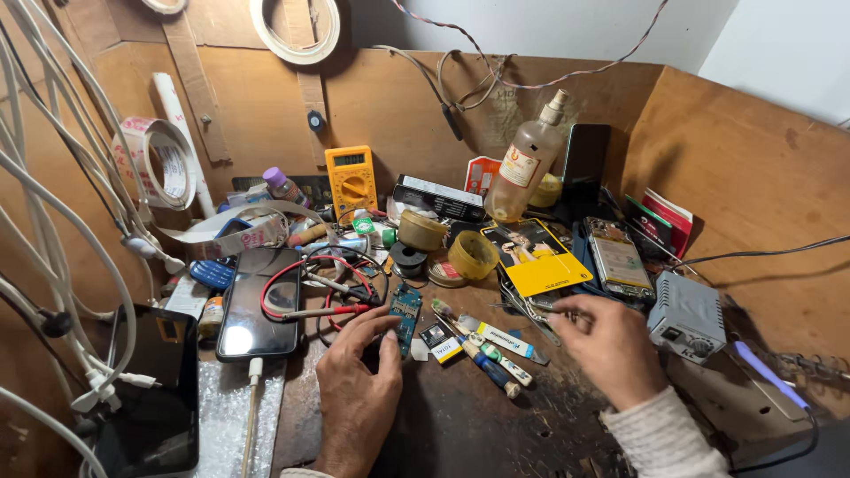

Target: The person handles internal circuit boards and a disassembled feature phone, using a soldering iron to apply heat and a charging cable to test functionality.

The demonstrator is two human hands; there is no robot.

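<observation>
My left hand [357, 382] holds a small blue-green circuit board [405, 313] on the wooden bench, thumb and fingers pinching its lower end. My right hand [609, 343] hovers to the right with fingers curled near a pile of metal tweezers [524, 306], beside an opened phone [619, 260]; whether it grips anything is unclear. Between the hands lie screwdrivers with white handles [492, 350]. Red and black multimeter probes [329, 310] rest just left of the board.
A black phone [251, 305] on a charging cable lies left, a tablet [152, 389] farther left. A yellow multimeter [351, 180], spray bottle [527, 165], yellow card [536, 256], tape rolls, solder tins and a grey soldering station [689, 314] crowd the bench. White cables hang at left.
</observation>
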